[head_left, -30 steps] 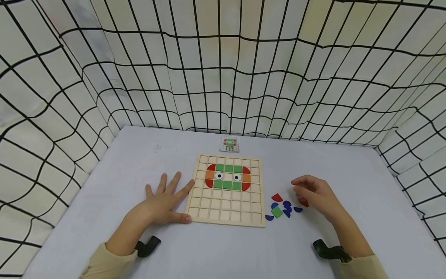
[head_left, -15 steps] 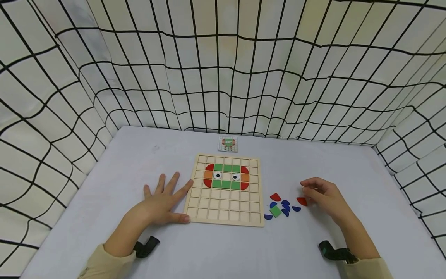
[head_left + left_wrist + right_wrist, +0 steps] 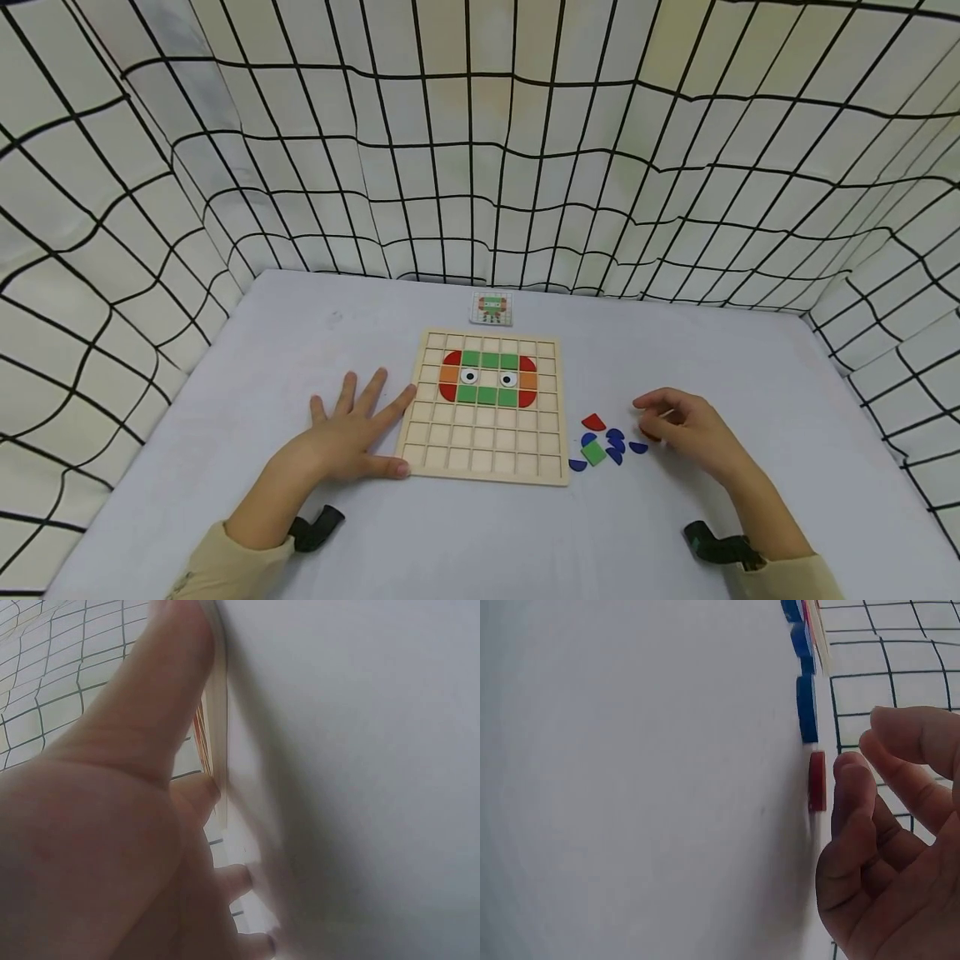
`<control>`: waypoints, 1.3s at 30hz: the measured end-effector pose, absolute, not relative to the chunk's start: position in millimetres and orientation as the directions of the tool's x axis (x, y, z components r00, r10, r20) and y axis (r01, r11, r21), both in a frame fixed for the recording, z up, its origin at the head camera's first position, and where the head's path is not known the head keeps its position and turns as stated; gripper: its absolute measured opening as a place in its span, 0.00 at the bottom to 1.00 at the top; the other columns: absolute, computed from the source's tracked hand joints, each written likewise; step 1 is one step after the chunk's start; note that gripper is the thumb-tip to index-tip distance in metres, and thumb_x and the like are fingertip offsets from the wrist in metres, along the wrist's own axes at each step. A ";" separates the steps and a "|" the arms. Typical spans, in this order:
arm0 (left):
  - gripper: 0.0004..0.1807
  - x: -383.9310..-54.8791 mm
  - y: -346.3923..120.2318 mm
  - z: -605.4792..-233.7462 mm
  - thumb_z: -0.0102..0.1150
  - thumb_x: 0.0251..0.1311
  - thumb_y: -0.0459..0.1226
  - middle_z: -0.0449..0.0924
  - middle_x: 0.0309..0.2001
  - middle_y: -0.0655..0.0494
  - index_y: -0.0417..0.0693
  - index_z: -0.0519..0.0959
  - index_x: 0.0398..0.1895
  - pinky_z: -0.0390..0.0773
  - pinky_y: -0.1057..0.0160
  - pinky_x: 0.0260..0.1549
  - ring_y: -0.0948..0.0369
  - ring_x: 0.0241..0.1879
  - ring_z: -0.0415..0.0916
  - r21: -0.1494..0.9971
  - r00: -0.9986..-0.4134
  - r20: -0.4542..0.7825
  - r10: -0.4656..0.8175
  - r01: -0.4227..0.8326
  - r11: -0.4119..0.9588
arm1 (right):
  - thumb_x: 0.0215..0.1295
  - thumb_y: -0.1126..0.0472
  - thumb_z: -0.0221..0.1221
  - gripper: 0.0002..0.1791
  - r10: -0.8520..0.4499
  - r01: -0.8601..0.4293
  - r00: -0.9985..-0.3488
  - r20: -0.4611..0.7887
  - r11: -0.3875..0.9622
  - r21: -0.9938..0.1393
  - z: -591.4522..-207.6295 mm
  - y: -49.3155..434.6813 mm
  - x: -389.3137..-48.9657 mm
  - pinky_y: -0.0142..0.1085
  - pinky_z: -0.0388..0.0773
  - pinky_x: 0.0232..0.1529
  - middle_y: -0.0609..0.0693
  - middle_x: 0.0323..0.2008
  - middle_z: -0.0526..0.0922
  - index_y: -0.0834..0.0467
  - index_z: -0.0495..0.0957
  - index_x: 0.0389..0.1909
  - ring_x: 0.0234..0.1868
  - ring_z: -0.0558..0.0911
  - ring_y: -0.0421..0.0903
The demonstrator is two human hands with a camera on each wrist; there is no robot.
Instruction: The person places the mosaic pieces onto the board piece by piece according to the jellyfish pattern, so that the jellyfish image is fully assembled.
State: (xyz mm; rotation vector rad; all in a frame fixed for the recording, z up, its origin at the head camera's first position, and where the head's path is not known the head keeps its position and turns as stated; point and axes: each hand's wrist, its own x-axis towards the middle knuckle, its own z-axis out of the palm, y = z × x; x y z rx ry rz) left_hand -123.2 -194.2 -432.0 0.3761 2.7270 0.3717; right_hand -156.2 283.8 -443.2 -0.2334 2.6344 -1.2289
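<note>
My left hand (image 3: 347, 437) lies spread on the white table, its thumb and index fingertip touching the left edge of a wooden grid board (image 3: 482, 459). Red, orange and green tiles and two eye tiles form a face pattern in the board's upper rows. My right hand (image 3: 686, 429) hovers to the right of the loose pieces with loosely bent fingers. Just below its thumb, a red piece (image 3: 817, 781) lies flat on the table, apart from the fingers; the head view mostly hides it. Beside it are several blue half-round pieces (image 3: 638, 447), a green square (image 3: 593, 452) and a red quarter-round piece (image 3: 594, 422).
A small picture card (image 3: 491, 308) with a similar coloured figure lies behind the board. Black netting (image 3: 495, 150) over white cloth surrounds the table on the back and sides. Dark straps (image 3: 318, 528) sit at both wrists.
My right hand drew back to the right, uncovering the red piece, then came left again over it. The left hand and the board keep their places.
</note>
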 end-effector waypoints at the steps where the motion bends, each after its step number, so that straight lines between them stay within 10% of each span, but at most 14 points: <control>1: 0.61 -123.4 -194.1 -431.8 0.64 0.44 0.71 0.33 0.80 0.36 0.62 0.49 0.81 0.32 0.16 0.56 0.26 0.74 0.26 0.301 -0.899 -0.313 0.306 0.211 0.930 | 0.68 0.56 0.64 0.13 -0.242 -0.053 -0.960 -0.139 0.647 -0.761 -442.4 280.4 -155.8 0.35 0.79 0.31 0.51 0.40 0.83 0.54 0.81 0.51 0.36 0.80 0.48; 19: 0.61 -123.4 -192.1 -430.7 0.63 0.44 0.71 0.33 0.80 0.37 0.63 0.49 0.81 0.31 0.16 0.56 0.27 0.74 0.26 0.300 -0.900 -0.313 0.302 0.208 0.931 | 0.52 0.59 0.75 0.13 -0.436 -0.306 -0.893 -0.113 0.771 -0.559 -438.2 228.3 -148.9 0.31 0.73 0.29 0.42 0.29 0.76 0.49 0.87 0.39 0.29 0.73 0.41; 39: 0.60 -123.3 -192.6 -430.0 0.64 0.45 0.70 0.35 0.80 0.36 0.62 0.50 0.80 0.32 0.16 0.56 0.27 0.74 0.27 0.299 -0.901 -0.309 0.305 0.212 0.930 | 0.51 0.53 0.75 0.12 -0.328 -0.238 -0.926 -0.186 0.891 -0.387 -427.8 214.5 -140.2 0.36 0.72 0.34 0.40 0.27 0.75 0.47 0.83 0.35 0.31 0.73 0.40</control>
